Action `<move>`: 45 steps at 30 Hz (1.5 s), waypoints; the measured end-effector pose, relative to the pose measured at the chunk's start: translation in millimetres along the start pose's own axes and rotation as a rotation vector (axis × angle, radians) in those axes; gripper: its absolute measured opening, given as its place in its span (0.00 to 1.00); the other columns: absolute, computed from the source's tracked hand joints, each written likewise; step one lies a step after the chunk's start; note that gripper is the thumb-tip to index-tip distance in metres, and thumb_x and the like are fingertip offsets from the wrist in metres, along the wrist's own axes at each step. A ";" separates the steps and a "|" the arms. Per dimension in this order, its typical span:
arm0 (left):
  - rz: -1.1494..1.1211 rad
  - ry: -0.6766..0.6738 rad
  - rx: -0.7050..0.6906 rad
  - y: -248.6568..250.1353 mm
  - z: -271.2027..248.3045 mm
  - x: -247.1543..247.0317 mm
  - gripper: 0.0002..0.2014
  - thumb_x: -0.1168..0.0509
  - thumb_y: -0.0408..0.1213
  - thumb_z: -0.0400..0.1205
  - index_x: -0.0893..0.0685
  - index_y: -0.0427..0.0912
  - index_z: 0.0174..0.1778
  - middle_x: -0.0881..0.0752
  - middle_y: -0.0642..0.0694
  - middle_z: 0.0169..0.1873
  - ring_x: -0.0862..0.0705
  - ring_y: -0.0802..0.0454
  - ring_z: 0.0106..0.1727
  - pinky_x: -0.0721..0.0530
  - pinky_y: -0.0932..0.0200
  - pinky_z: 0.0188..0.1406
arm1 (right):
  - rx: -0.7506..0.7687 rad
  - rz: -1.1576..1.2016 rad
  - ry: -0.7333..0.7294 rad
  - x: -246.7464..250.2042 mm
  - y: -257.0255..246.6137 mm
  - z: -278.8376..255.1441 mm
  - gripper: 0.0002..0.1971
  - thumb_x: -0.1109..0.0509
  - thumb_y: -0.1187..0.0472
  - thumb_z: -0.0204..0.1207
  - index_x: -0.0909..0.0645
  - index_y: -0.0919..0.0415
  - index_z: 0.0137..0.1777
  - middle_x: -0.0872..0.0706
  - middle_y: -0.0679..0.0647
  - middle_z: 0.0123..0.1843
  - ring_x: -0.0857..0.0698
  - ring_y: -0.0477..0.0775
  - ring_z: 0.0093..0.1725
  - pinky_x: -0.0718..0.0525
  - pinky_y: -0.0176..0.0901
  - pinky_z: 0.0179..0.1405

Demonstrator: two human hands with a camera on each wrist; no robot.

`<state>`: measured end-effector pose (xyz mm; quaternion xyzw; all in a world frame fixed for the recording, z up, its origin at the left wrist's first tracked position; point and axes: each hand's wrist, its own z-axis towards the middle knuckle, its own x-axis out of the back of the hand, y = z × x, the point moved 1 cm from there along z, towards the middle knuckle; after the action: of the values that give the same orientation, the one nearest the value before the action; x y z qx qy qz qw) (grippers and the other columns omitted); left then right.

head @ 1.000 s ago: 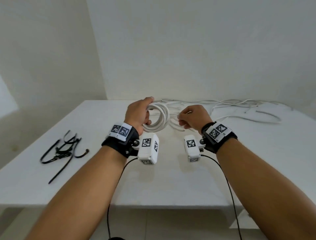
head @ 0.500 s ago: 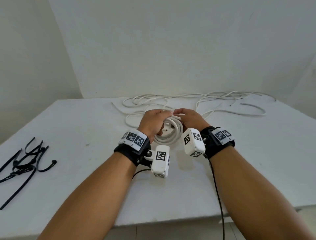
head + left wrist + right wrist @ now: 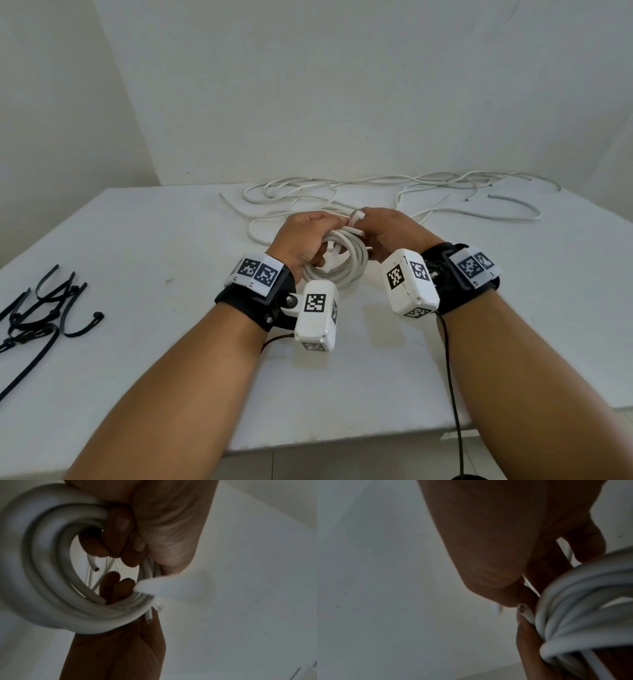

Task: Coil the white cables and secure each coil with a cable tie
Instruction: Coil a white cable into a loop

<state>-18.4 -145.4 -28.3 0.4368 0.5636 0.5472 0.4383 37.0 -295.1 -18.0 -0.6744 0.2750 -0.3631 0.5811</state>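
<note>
A coil of thick white cable (image 3: 346, 270) hangs just above the white table (image 3: 171, 240), held between both hands. My left hand (image 3: 305, 236) grips the coil's left side, its fingers (image 3: 120, 524) curled round the loops (image 3: 44, 563). My right hand (image 3: 390, 229) holds the right side, where a flat white tie (image 3: 356, 217) sticks up between the hands. That white tie (image 3: 171, 588) crosses the loops, and it runs as a thin strip (image 3: 567, 550) between the right hand's curled fingers. Beside it lies the coil (image 3: 583, 599). A cut cable end (image 3: 524, 610) pokes out.
Several loose white cables (image 3: 376, 190) sprawl across the back of the table, up to the wall. A heap of black cable ties (image 3: 44, 315) lies at the left edge. The table's front edge (image 3: 342, 442) runs under my forearms.
My right hand has closed in on the coil, and both hands have drawn it nearer to me. The white tie now shows between them.
</note>
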 end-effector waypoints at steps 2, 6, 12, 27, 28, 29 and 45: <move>-0.048 -0.015 0.017 1.3 1.0 3.4 0.08 0.27 0.38 0.78 0.08 0.44 0.34 0.20 0.43 0.27 0.29 0.50 0.24 0.30 0.63 0.21 | 0.020 0.112 -0.010 -2.8 -1.6 -1.9 0.06 0.38 0.70 0.80 0.19 0.65 0.48 0.16 0.63 0.44 0.17 0.62 0.46 0.16 0.57 0.49; -0.088 -0.083 0.042 5.0 -1.1 7.3 0.06 0.27 0.36 0.78 0.12 0.37 0.39 0.21 0.46 0.21 0.31 0.57 0.15 0.36 0.68 0.12 | 0.034 0.114 0.004 -7.1 -5.2 -5.7 0.10 0.29 0.61 0.74 0.20 0.65 0.52 0.14 0.57 0.39 0.15 0.57 0.39 0.16 0.51 0.45; -0.075 -0.116 0.062 7.1 -5.4 6.4 0.17 0.30 0.36 0.82 0.16 0.25 0.59 0.21 0.38 0.29 0.28 0.59 0.11 0.38 0.70 0.10 | 0.005 -0.054 -0.009 -6.9 -7.1 -4.8 0.11 0.39 0.66 0.86 0.20 0.59 0.42 0.15 0.55 0.41 0.14 0.53 0.39 0.13 0.52 0.50; -0.179 0.324 0.021 7.4 1.9 19.6 0.05 0.28 0.39 0.77 0.12 0.41 0.45 0.25 0.46 0.27 0.30 0.52 0.25 0.31 0.61 0.23 | 0.499 -0.282 0.086 -9.2 -7.0 -7.9 0.15 0.21 0.60 0.72 0.15 0.46 0.56 0.17 0.43 0.68 0.17 0.45 0.67 0.17 0.49 0.60; -0.148 0.339 0.008 6.2 2.2 19.7 0.05 0.28 0.39 0.78 0.12 0.41 0.44 0.24 0.46 0.26 0.29 0.52 0.24 0.30 0.62 0.22 | 0.517 -0.380 0.062 -10.4 -7.0 -9.1 0.17 0.18 0.59 0.70 0.15 0.42 0.56 0.20 0.40 0.71 0.20 0.41 0.69 0.18 0.45 0.61; -0.124 0.347 -0.005 5.3 2.3 18.8 0.05 0.28 0.39 0.77 0.12 0.42 0.43 0.23 0.47 0.25 0.29 0.53 0.24 0.29 0.63 0.21 | 0.526 -0.465 0.035 -12.7 -7.1 -10.0 0.18 0.17 0.58 0.69 0.14 0.40 0.55 0.23 0.39 0.73 0.22 0.37 0.70 0.20 0.39 0.62; 0.111 0.356 -0.218 2.8 -2.9 4.3 0.06 0.29 0.38 0.77 0.11 0.46 0.34 0.16 0.56 0.23 0.23 0.61 0.24 0.22 0.58 0.36 | 0.676 -0.360 0.319 -18.9 -0.3 0.6 0.03 0.20 0.60 0.73 0.09 0.59 0.45 0.10 0.44 0.61 0.11 0.44 0.49 0.15 0.43 0.42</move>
<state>-22.2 -141.9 -25.5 0.3136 0.5448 0.6967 0.3457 26.4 -279.7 -20.9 -0.4182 0.1045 -0.6289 0.6470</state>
